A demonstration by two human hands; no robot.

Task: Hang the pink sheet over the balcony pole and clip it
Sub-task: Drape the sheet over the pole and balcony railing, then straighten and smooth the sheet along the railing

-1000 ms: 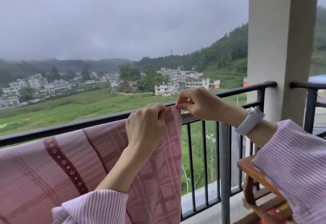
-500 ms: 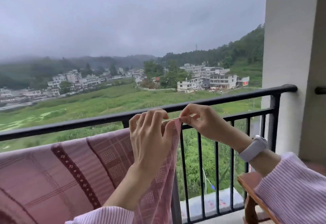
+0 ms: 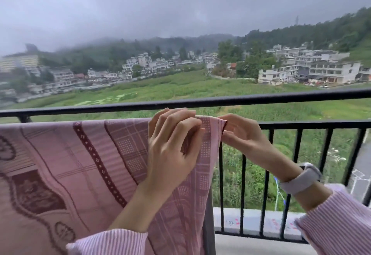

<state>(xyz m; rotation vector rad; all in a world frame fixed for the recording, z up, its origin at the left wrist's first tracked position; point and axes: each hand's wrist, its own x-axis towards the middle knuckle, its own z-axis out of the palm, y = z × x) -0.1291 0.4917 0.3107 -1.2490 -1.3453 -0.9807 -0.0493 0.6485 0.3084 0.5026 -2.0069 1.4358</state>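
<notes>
A: Frankly, the risk is the pink sheet [image 3: 84, 166] slipping off; most of its weight is hanging on the near side of the lower rail [image 3: 301, 124], so it could be dragging itself down before any clip is going on.

B: Is a clip showing anywhere?

A: None that can be made out. The left hand [image 3: 172, 150] is lying over the sheet's corner at the rail, fingers curled and pressing the cloth; the right hand [image 3: 241, 134] is pinching the sheet's edge from the right, thumb below, fingers bent above.

B: And the sheet itself?

A: It is draping over that lower rail, beneath the top handrail [image 3: 261, 99], and spreading leftward. Both forearms are reaching up in striped sleeves [image 3: 337, 232], a watch [image 3: 303, 176] sitting on the right wrist.
</notes>
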